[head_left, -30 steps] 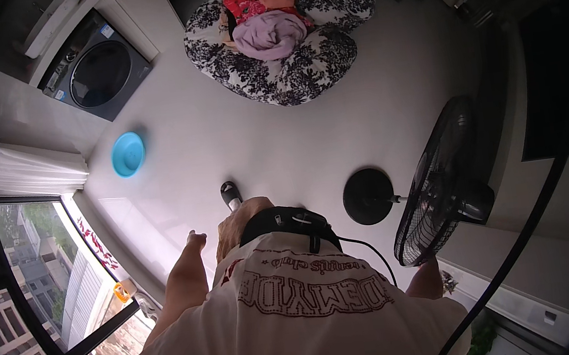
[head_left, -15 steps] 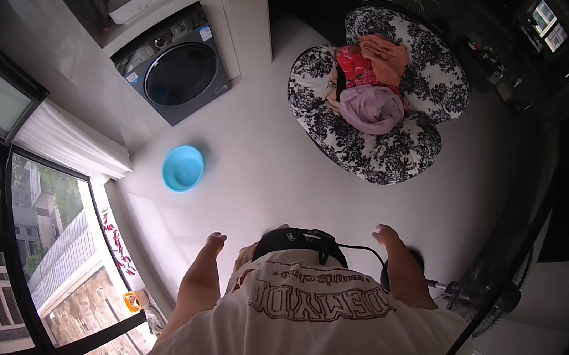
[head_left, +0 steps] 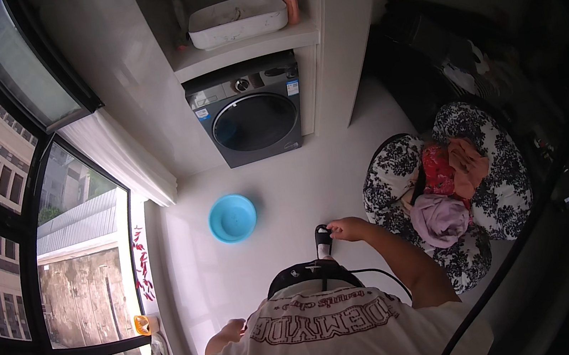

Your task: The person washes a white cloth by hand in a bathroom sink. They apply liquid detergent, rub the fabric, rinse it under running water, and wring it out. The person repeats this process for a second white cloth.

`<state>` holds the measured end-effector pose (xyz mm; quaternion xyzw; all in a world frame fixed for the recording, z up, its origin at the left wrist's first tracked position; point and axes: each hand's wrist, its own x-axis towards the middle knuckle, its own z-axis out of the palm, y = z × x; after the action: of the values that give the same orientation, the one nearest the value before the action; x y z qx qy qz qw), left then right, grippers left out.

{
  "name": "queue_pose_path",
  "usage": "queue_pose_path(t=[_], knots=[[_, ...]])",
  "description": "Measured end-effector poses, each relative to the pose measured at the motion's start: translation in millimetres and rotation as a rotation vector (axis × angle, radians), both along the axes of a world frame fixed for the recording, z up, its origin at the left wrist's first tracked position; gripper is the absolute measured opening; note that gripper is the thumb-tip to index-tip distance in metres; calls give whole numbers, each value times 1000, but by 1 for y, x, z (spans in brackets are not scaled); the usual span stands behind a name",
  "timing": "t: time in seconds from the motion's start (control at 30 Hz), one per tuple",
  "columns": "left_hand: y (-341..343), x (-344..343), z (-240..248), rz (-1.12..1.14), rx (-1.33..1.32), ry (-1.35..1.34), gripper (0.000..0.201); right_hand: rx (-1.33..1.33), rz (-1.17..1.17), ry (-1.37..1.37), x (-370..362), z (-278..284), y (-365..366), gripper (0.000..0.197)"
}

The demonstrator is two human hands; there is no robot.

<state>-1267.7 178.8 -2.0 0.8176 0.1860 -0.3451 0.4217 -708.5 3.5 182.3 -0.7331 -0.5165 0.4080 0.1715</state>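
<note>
Right hand (head_left: 344,230) forward, loosely curled, left hand (head_left: 231,332) farther back

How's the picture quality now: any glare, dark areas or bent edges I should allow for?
Head view: the window is bright, with sheen on the floor beside it; head view: the far right sinks to near black; head view: fisheye bows the window frame; head view: right hand and basin read clearly.
</note>
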Motion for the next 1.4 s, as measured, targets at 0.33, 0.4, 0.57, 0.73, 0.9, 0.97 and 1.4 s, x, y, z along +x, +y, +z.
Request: queue_pose_path(t=[0.33, 0.4, 0.57, 0.73, 0.9, 0.97, 1.4], knots=[[142, 316, 45, 1083, 248, 70, 57, 137, 84, -37, 218, 95, 205, 39], [188, 389, 71, 1004, 261, -278, 61, 222, 83, 12, 245, 102, 246, 38], [311, 542, 185, 969, 278, -705, 58, 392, -16, 72, 307, 158, 352, 33], [456, 648, 289, 819, 242, -1157, 57, 666, -226, -19, 408, 212, 482, 28], [578, 746, 395, 671, 320, -1222, 51, 749, -341, -257, 494, 249, 605, 38], [625, 781, 405, 597, 398, -1234, 49, 646, -381, -310, 516, 246, 645, 43], [750, 937, 378, 133, 621, -677, 54, 94, 170, -800, 612, 179, 830, 66]])
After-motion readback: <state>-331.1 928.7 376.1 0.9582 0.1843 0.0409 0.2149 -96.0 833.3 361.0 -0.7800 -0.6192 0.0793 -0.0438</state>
